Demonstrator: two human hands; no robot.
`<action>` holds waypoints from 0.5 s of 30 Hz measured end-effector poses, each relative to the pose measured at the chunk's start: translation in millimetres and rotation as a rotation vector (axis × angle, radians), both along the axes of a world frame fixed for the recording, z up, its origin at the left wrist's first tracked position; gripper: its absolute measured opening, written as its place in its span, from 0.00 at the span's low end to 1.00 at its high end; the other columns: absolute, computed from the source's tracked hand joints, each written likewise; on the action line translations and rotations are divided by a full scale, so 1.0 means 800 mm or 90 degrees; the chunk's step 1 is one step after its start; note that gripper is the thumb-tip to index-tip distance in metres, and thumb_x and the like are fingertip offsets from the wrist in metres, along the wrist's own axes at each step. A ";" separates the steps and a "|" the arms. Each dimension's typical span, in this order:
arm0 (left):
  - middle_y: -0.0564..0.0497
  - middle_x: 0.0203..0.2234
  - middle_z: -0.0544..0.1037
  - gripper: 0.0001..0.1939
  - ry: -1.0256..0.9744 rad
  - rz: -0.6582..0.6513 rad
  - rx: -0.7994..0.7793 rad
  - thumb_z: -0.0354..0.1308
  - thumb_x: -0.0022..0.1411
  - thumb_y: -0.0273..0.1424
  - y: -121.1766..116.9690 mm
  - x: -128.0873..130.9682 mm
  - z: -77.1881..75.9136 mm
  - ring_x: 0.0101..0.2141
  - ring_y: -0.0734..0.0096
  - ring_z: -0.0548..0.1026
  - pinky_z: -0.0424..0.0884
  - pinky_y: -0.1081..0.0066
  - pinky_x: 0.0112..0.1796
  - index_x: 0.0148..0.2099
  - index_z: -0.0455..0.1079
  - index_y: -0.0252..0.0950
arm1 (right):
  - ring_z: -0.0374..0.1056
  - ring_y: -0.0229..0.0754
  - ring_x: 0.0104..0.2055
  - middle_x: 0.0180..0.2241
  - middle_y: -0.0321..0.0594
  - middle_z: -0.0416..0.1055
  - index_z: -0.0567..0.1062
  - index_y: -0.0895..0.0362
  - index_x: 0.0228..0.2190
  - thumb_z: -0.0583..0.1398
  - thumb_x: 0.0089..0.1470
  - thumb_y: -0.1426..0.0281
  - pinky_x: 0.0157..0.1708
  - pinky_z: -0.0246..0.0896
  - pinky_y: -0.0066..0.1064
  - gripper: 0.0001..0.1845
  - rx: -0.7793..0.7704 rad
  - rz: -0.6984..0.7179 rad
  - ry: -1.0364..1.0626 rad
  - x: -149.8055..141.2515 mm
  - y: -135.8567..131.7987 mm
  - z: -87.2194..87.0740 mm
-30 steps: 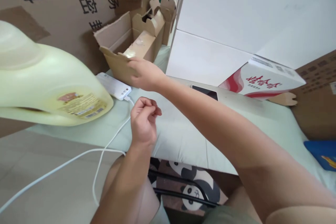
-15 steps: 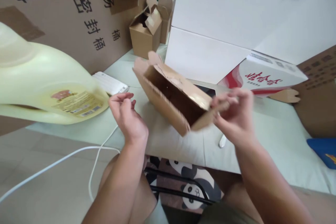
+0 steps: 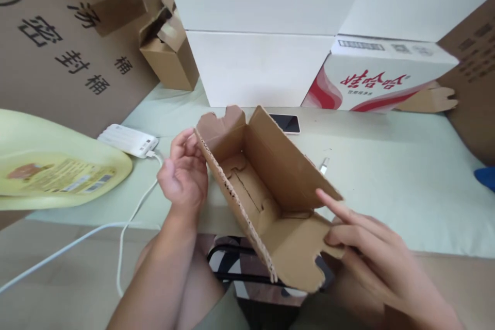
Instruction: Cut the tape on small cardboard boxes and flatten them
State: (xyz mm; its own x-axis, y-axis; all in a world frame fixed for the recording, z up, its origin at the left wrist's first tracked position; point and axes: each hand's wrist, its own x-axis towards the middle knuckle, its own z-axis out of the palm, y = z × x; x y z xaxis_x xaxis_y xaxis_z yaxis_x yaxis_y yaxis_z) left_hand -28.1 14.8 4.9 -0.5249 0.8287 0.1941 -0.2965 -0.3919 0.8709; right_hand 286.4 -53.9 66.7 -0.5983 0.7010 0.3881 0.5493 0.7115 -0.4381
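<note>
An opened cardboard box (image 3: 274, 175) is held tilted in front of me, its inside and bottom flaps facing up. My left hand (image 3: 186, 172) is at its left wall, fingers curled against the outer edge and thumb apart; the box partly hides the fingertips. At the near right, my right hand (image 3: 371, 247) grips the notched end flap (image 3: 299, 250) between fingers and thumb. Its index finger stretches out to touch the right wall of the box. The far end flap, also notched, stands up.
A pale yellow jug (image 3: 65, 165) and a white power bank (image 3: 127, 140) with a cable (image 3: 145, 198) lie at left. Behind stand a small carton (image 3: 170, 64), white boxes (image 3: 259, 67) and a red-and-white carton (image 3: 371, 80). A phone (image 3: 288, 124) and small white object (image 3: 324, 166) rest on the pale cloth.
The box has turned so its inside faces me, and its walls are spread wider. My left hand has come up to its left wall. My right hand has moved lower and nearer, still on an end flap.
</note>
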 end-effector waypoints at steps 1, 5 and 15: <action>0.48 0.42 0.80 0.26 0.010 -0.005 0.006 0.62 0.51 0.58 0.000 0.001 0.000 0.47 0.56 0.78 0.76 0.62 0.50 0.45 0.76 0.46 | 0.82 0.40 0.35 0.61 0.53 0.75 0.71 0.51 0.36 0.55 0.64 0.77 0.30 0.74 0.31 0.09 -0.002 -0.006 0.014 0.002 0.001 -0.008; 0.47 0.37 0.80 0.26 0.077 -0.010 0.060 0.64 0.52 0.58 0.001 0.003 0.001 0.40 0.58 0.77 0.75 0.61 0.45 0.41 0.76 0.44 | 0.82 0.47 0.47 0.51 0.51 0.82 0.72 0.50 0.45 0.57 0.62 0.74 0.37 0.77 0.35 0.11 -0.011 -0.029 0.149 -0.002 0.010 -0.041; 0.52 0.22 0.72 0.22 0.208 0.021 0.076 0.71 0.54 0.55 -0.004 -0.002 0.001 0.31 0.64 0.71 0.71 0.64 0.41 0.30 0.74 0.42 | 0.69 0.37 0.30 0.47 0.44 0.72 0.70 0.47 0.48 0.68 0.58 0.67 0.20 0.65 0.29 0.18 -0.010 -0.226 0.353 -0.045 0.016 -0.079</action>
State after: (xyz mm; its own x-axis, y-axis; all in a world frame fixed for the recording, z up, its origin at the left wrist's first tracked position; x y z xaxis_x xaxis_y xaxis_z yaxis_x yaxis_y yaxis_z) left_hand -29.9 11.3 5.7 -0.4448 0.7736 0.4514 0.0045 -0.5020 0.8648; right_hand 250.5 -41.0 3.1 -0.0434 0.8275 0.5598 0.4395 0.5191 -0.7331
